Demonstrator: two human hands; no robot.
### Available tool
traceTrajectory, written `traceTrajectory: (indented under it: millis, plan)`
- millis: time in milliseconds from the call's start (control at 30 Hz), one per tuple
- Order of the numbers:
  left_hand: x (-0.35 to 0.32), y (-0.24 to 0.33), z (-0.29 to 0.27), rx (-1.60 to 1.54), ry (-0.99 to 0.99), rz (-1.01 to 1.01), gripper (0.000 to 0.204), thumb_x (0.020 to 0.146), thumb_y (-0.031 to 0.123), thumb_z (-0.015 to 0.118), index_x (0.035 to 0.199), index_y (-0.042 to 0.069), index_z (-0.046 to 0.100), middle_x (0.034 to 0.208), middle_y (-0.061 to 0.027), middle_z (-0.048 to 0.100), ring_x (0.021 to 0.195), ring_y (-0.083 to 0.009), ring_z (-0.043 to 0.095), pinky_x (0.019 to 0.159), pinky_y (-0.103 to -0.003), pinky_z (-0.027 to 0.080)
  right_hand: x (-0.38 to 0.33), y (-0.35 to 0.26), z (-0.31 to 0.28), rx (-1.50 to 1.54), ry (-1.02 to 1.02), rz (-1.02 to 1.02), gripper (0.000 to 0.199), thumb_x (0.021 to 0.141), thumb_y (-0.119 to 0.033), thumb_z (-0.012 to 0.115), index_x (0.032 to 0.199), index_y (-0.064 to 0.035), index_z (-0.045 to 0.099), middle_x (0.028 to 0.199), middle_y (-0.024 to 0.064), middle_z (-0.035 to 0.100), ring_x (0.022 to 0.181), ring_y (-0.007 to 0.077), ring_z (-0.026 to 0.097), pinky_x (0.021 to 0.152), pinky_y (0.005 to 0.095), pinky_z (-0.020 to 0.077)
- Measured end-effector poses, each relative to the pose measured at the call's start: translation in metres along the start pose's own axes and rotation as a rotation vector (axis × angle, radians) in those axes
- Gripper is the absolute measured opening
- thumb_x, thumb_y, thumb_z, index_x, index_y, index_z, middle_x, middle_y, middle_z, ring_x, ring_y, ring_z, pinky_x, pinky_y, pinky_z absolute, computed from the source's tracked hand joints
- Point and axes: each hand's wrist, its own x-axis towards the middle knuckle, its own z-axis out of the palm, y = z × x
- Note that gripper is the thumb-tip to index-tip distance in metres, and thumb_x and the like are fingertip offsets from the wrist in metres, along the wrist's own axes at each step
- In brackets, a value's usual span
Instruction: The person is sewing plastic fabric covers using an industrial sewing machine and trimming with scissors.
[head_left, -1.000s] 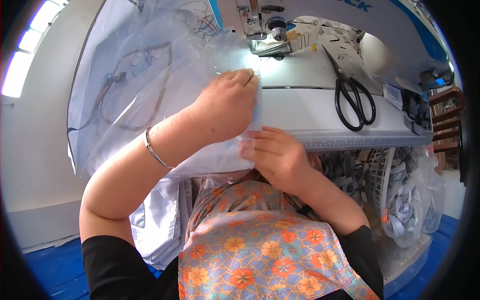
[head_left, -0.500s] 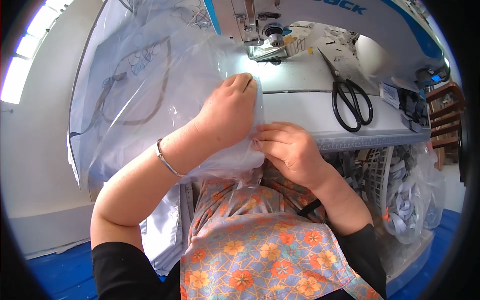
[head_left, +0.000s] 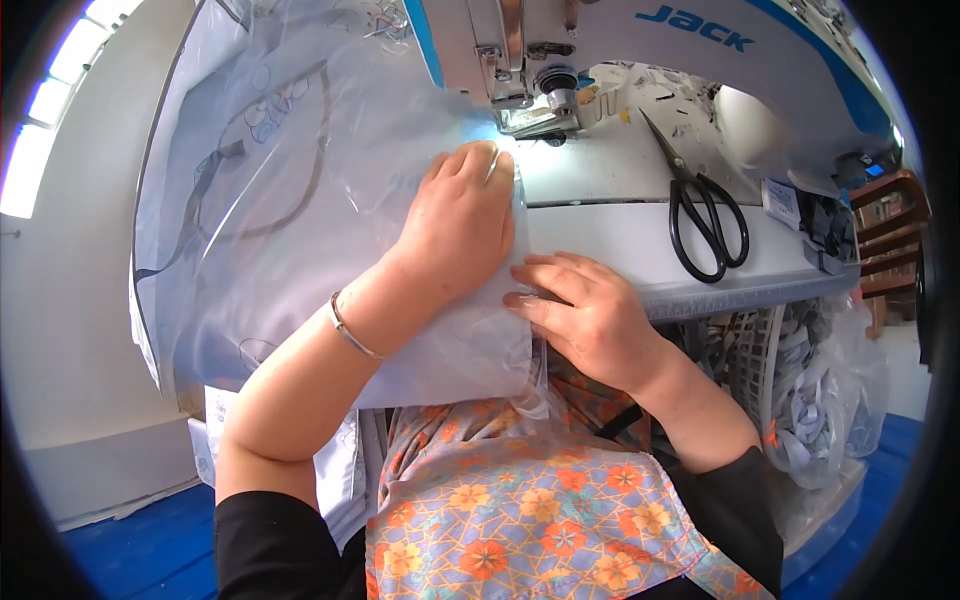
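The left hand (head_left: 462, 225) lay flat and open on a sheet of clear plastic (head_left: 290, 200), fingers stretched toward the needle of the sewing machine (head_left: 530, 95). The right hand (head_left: 585, 315) rested just beside it at the table's (head_left: 620, 235) front edge, fingers loosely spread and pressing the sheet's edge, gripping nothing. The plastic covered the left part of the table and hung over its near edge onto a flowered apron (head_left: 520, 500). A thin bracelet (head_left: 350, 330) circled the left wrist. Black scissors (head_left: 705, 215) lay on the table to the right, well apart from the hands. A basket (head_left: 790, 370) of white strips stood below the table at the right.
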Motion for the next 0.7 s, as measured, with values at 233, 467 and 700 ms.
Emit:
traceTrajectory:
  millis: [233,467,700]
  plan:
    - [0.000,0.009,0.000,0.038,-0.048,0.013,0.043,0.084,0.011,0.059,0.122,-0.009,0.058,0.121,-0.0251,0.059,0.112,-0.0392,0.058,0.098,-0.049,0.047,-0.003,0.000,-0.003,-0.107,0.012,0.040,0.019,0.075,-0.005,0.070,0.094,-0.0036,0.073,0.112,0.0110,0.068,0.104,0.0297,0.066,0.090,0.0387,0.0547]
    - [-0.026,0.006,-0.025,-0.256,-0.301,0.012,0.058,0.087,0.031,0.063,0.132,-0.005,0.057,0.140,-0.0274,0.052,0.131,-0.0473,0.048,0.111,-0.051,0.038,-0.063,0.011,-0.049,0.204,0.221,0.139,0.019,0.084,0.000,0.070,0.103,-0.0021,0.069,0.110,0.0137,0.068,0.092,0.0267,0.069,0.077,0.0367,0.0557]
    - [-0.139,0.011,-0.051,0.210,-0.230,0.055,0.066,0.098,0.049,0.054,0.145,0.003,0.048,0.149,-0.0253,0.044,0.138,-0.0456,0.042,0.112,-0.055,0.035,-0.310,0.083,-0.218,-0.419,0.820,1.258,0.011,0.093,-0.012,0.068,0.097,-0.0030,0.070,0.080,-0.0004,0.067,0.071,0.0077,0.059,0.067,0.0243,0.0472]
